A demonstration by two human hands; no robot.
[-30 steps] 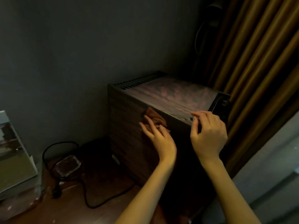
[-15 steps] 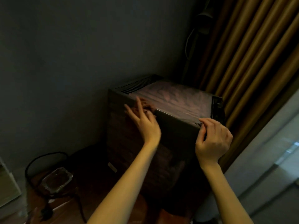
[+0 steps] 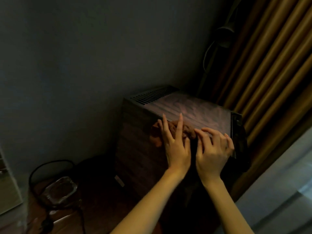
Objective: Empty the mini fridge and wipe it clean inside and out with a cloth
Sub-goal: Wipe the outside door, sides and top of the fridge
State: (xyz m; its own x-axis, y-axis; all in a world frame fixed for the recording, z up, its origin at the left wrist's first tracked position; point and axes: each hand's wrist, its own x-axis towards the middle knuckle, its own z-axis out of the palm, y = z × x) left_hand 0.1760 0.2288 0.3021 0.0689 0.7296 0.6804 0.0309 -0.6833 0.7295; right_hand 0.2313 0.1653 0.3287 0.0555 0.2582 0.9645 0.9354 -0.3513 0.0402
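A dark wood-grain mini fridge [image 3: 140, 149] stands in the room's corner, with a vent grille along the back of its top. A crumpled reddish-brown cloth [image 3: 155, 134] lies over the fridge's upper left edge. My left hand [image 3: 175, 144] presses on the cloth with straight, spread fingers. My right hand [image 3: 212, 149] rests beside it on the top's near edge, fingers bent, fingertips touching the right end of the cloth.
Golden-brown curtains [image 3: 270, 81] hang close to the fridge's right side. A black cable [image 3: 50, 166] loops on the wooden floor at the left around a clear glass container [image 3: 60, 190]. A grey wall [image 3: 84, 65] stands behind.
My left hand has slid the cloth along the fridge's upper left edge, first back and now toward the front. My right hand has moved left along the top edge to the cloth.
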